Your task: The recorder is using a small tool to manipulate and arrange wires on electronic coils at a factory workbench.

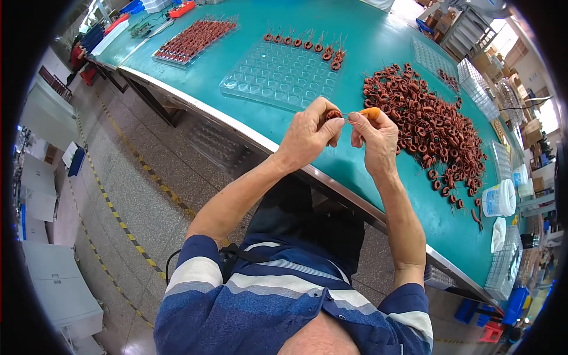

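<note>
A red-brown toroidal coil is pinched between the thumb and fingers of my left hand, above the table's front edge. Its thin wire leads point right, toward my right hand, whose thumb and index finger close on their ends. An orange finger cot covers that index finger. Just beyond my hands lies a clear plastic tray with round pockets. Coils with upright leads fill its far row and part of its right side. To the right spreads a large loose heap of similar coils.
A filled tray of coils sits farther left on the green table. At the right stand a white tub, a white cloth and stacked clear trays. Another clear tray lies behind the heap.
</note>
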Demonstrator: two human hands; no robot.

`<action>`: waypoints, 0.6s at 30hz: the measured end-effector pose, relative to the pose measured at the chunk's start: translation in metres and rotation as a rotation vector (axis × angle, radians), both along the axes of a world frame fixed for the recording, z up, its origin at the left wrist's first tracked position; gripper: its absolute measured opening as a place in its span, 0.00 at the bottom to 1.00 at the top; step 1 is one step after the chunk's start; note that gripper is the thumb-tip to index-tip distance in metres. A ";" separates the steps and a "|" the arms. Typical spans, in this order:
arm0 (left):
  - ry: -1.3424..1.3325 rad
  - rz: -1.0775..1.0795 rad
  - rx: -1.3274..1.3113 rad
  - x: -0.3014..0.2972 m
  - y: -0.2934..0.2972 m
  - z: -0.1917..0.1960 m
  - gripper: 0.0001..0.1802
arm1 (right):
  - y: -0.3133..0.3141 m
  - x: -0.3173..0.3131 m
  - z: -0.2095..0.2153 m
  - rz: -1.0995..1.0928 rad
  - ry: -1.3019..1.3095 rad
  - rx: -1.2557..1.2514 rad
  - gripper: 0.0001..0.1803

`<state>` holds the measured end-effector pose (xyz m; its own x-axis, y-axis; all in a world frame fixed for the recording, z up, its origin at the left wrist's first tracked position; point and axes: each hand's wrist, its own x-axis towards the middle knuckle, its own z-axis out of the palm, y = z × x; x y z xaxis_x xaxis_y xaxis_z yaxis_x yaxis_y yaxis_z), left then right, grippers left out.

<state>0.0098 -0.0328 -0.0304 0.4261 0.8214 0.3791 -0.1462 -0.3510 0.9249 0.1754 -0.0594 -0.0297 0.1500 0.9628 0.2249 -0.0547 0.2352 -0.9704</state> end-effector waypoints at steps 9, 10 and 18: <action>0.001 0.081 0.036 0.006 -0.007 -0.002 0.08 | 0.003 0.002 -0.002 0.179 0.246 -0.030 0.11; 0.001 0.078 0.035 0.007 -0.008 0.001 0.08 | 0.005 0.010 -0.004 0.176 0.245 -0.031 0.11; 0.156 0.077 0.190 -0.001 -0.006 -0.001 0.09 | 0.007 0.016 -0.001 0.296 0.311 -0.137 0.12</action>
<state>0.0084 -0.0386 -0.0319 0.4309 0.7738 0.4644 0.0268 -0.5253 0.8505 0.1914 -0.0528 -0.0311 -0.0956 0.9922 0.0802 -0.3945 0.0362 -0.9182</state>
